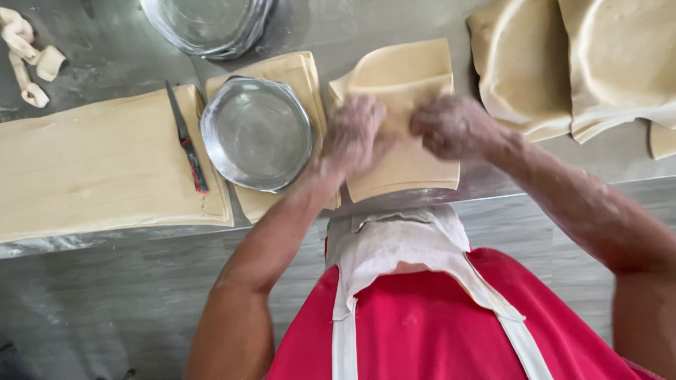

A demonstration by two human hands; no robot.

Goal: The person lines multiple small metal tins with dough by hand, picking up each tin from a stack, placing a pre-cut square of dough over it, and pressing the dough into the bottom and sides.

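Both hands down on the dough square (pixel 405 105), at the table's near edge. Left hand (pixel 354 134) curled onto its left side, fingers closed over the sheet; right hand (pixel 451 127) bunched on its right side, likewise pinching or pressing dough (motion blur hides just how the fingertips sit, so a true pinch versus a flat press cannot be told). Top edge of the square, beyond both hands, already folded or curled back on itself.

Just left of the left hand, a round metal pan (pixel 257 134) sitting on a second dough stack (pixel 299 70). Further left of that, a knife (pixel 187 141) with a red-and-black handle lying on a long dough slab (pixel 91 165). Well beyond the left hand, at the far corner, dough scraps (pixel 28 56); straight beyond the pan, stacked pans (pixel 211 24), cut off by the frame. Off to the right of the right hand, large folded sheets (pixel 584 63), also cropped.

To handle well, by judgement: even pull from both sides, fingertips kept shallow so the thin sheet does not tear, layers below left undisturbed, near edge kept from sagging over the table lip.

Hidden: the middle of the square under the hands, how many layers lie in it, and the near table edge behind the apron bib (pixel 398 239).
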